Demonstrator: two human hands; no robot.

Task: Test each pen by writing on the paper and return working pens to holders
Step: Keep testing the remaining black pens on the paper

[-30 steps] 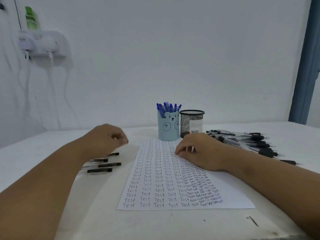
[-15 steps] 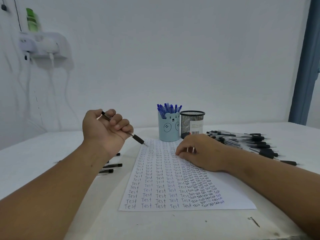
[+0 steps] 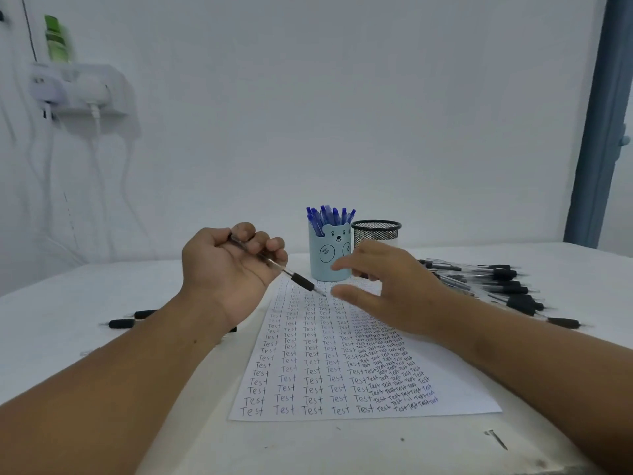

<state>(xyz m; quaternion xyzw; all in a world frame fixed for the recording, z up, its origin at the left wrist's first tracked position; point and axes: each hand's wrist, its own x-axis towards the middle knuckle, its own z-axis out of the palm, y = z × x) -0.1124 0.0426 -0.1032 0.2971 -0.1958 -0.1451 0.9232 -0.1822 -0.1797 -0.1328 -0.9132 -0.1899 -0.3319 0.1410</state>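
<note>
My left hand (image 3: 229, 265) grips a clear pen with a black grip (image 3: 301, 280), raised above the table with its tip pointing right over the top of the paper (image 3: 329, 358). The paper is covered with rows of the word "Test". My right hand (image 3: 387, 286) hovers over the paper's upper right part, fingers spread and blurred, close to the pen's tip and holding nothing. Behind them stand a light blue bear holder (image 3: 329, 257) full of blue pens and a black mesh holder (image 3: 376, 231).
A pile of black-grip pens (image 3: 496, 282) lies on the table to the right. A few black-grip pens (image 3: 130, 320) lie at the left, partly behind my left forearm. A wall shelf (image 3: 78, 90) with cables hangs at upper left. A small dark scrap (image 3: 496, 438) lies near the front edge.
My left hand picked a pen off the left group and lifted it rightward over the paper. My right hand has lifted off the paper and opened toward the pen's tip.
</note>
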